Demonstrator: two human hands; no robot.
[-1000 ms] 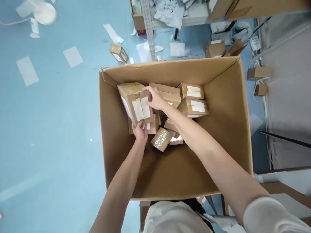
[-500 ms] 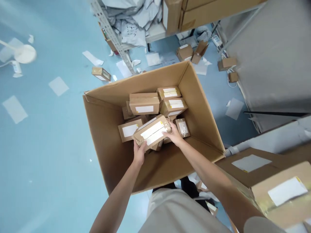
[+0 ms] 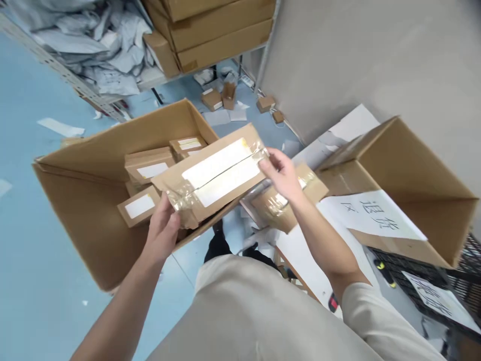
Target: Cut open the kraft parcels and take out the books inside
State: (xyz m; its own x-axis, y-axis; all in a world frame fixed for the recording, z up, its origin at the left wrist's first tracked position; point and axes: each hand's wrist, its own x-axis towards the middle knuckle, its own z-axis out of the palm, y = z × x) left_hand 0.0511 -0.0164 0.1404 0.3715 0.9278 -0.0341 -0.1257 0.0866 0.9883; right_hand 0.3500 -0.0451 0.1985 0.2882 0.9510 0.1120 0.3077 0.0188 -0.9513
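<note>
Brown cardboard is filling both hands: a long, rectangular, tape-sealed carton (image 3: 216, 175) is hovering over the near rim of a large, open-topped, tan corrugated box (image 3: 78, 225).

In the head view, the bare left hand (image 3: 164, 228) is clamping the carton's lower left end, and the bare right hand (image 3: 281, 173) is clamping its upper right end. Handling it well is probably calling for even support at both ends, pressure on firm board rather than slick tape, and clearance above the rim. Glossy, wrinkled clear tape (image 3: 184, 198) is wrapping the ends; a matte white rectangular paper label (image 3: 225, 172) is covering much of the upper face, a straight seam running along it. Brown, block-shaped cardboard parcels (image 3: 140, 204) with white labels are lying inside the box.
</note>
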